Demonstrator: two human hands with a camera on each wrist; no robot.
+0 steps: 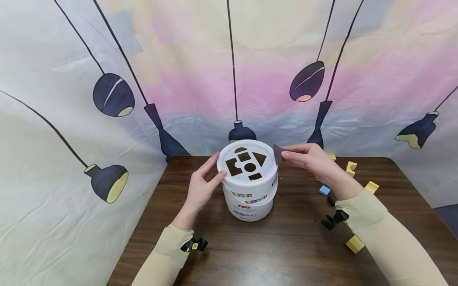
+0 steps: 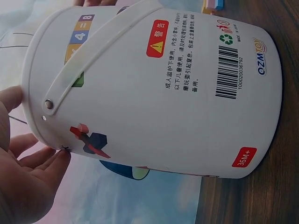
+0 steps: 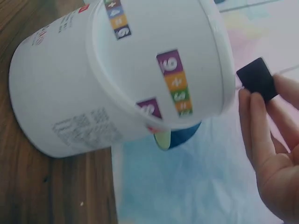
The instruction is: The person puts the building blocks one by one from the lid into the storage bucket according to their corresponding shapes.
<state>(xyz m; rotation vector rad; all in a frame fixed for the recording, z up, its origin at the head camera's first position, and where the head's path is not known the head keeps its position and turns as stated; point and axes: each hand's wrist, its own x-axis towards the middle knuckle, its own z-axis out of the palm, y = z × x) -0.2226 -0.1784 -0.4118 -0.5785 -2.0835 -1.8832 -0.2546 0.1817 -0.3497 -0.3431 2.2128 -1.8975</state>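
Note:
A white toy bucket (image 1: 232,204) stands upright on the table, and its lid (image 1: 270,158) has several shaped holes, among them a round one and a triangular one. My left hand (image 1: 200,184) holds the bucket's upper left side, thumb at the lid's edge and fingers against the wall below it. Between the thumb and fingers of my right hand (image 1: 315,163), a dark block (image 3: 257,79) is pinched just beyond the lid's right edge. The right wrist view shows it apart from the bucket. A white carrying handle (image 2: 88,53) hangs down across the bucket's side.
Right of the bucket, loose blocks lie on the brown table (image 1: 286,246): a blue block (image 1: 324,190), a yellow arch block (image 1: 351,168) and a yellow block (image 1: 355,244), among several. My right forearm passes over some. A cloth printed with lamps (image 1: 200,91) hangs behind the table.

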